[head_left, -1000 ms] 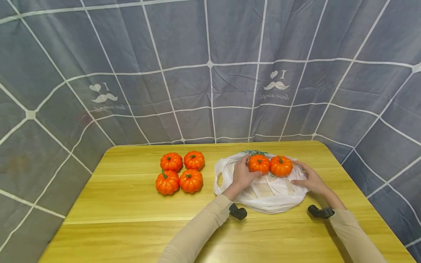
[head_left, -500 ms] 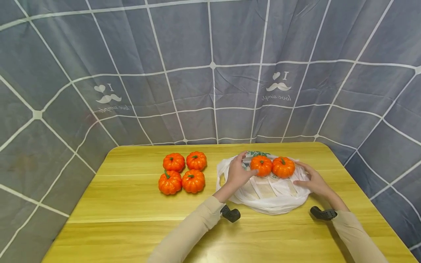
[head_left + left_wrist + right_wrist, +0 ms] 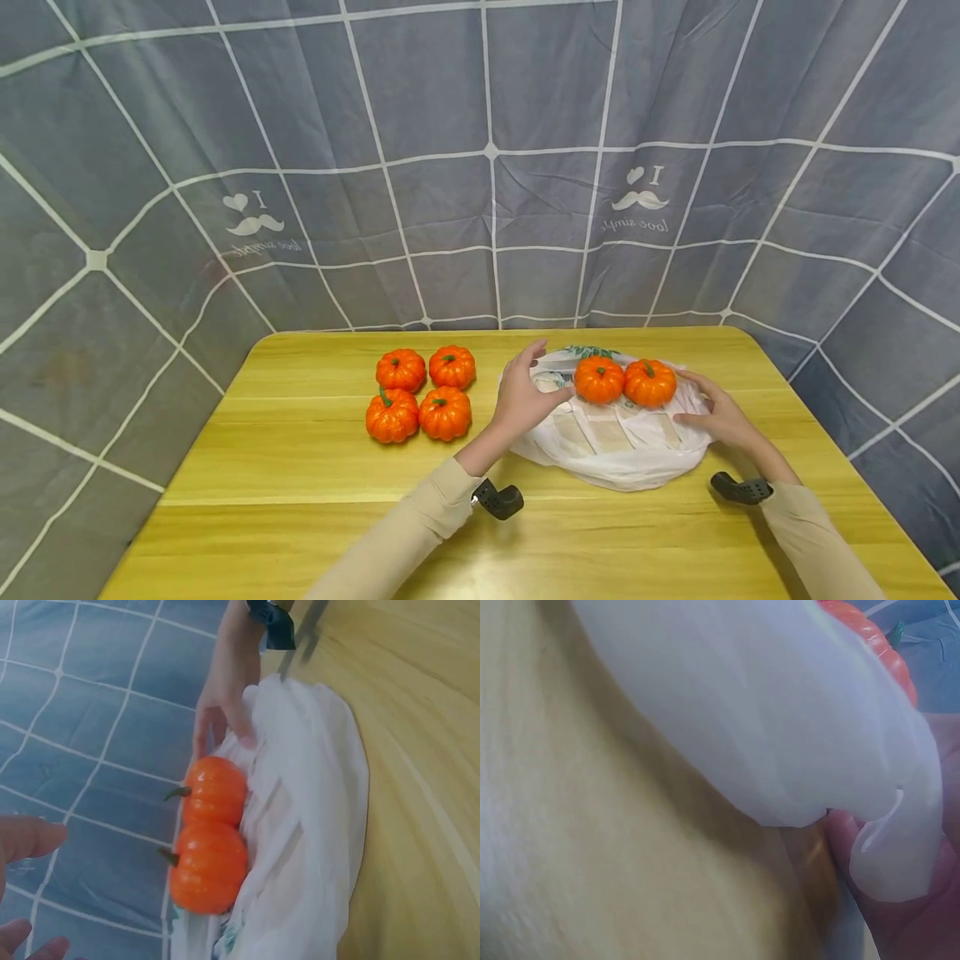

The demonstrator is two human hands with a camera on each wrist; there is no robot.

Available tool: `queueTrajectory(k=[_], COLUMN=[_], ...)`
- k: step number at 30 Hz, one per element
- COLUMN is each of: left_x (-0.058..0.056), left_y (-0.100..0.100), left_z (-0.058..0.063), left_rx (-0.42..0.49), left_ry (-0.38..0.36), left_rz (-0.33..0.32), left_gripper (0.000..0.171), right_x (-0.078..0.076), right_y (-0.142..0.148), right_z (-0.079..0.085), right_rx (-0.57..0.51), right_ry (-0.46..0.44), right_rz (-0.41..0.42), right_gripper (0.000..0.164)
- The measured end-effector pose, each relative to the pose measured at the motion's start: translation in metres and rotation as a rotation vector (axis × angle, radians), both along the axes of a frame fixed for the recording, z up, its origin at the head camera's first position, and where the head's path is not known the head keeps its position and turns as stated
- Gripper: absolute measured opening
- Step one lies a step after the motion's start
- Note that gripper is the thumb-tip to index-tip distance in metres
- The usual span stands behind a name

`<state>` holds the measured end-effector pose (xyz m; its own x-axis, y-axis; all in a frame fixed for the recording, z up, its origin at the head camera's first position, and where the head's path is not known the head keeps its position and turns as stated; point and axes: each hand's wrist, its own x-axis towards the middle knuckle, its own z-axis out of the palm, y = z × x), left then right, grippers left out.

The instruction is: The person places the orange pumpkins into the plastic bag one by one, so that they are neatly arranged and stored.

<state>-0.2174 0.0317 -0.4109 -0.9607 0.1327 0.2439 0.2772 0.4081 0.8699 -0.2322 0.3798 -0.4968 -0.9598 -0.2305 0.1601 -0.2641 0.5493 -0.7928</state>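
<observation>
Two small orange pumpkins with green stems, the left one (image 3: 599, 381) and the right one (image 3: 650, 384), sit side by side on a crumpled white plastic bag (image 3: 622, 471). My left hand (image 3: 520, 398) is spread over the bag's left end, thumb and fingers apart, with a gap between it and the left pumpkin. At the bag's right end, my right hand (image 3: 717, 418) rests against the bag with fingertips right at the right pumpkin. In the right wrist view a fold of the bag (image 3: 780, 712) lies over the palm and hides part of the hand.
Several more orange pumpkins (image 3: 418, 395) form a tight cluster on the wooden table (image 3: 300, 467), left of the bag. A grey curtain with white grid lines (image 3: 420, 208) hangs behind the table's back edge. Each wrist wears a black device (image 3: 498, 499).
My left hand has let go of the left pumpkin and drawn away to the left, its fingers spreading. The right hand has stayed beside the right pumpkin. The head view has shifted slightly.
</observation>
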Motion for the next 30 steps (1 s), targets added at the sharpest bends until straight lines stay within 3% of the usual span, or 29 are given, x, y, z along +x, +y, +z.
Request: queueTrajectory(k=[6, 15, 25, 30], left_x=[0.006, 0.015, 0.023, 0.026], left_y=[-0.018, -0.047, -0.089, -0.111], left_z=[0.010, 0.023, 0.011, 0.005], left_rx=[0.050, 0.050, -0.050, -0.050], left_ry=[-0.019, 0.050, 0.079, 0.100], left_rz=[-0.002, 0.013, 0.100, 0.125], left_gripper=[0.073, 0.074, 0.075, 0.073], right_x=[0.002, 0.003, 0.001, -0.001], right_y=[-0.004, -0.007, -0.005, -0.004], right_z=[0.004, 0.008, 0.006, 0.005], right_rx=[0.000, 0.002, 0.047, 0.080], right_ry=[-0.060, -0.049, -0.052, -0.051], right_rz=[-0.014, -0.024, -0.037, -0.036], right_gripper=[0.075, 0.075, 0.076, 0.077])
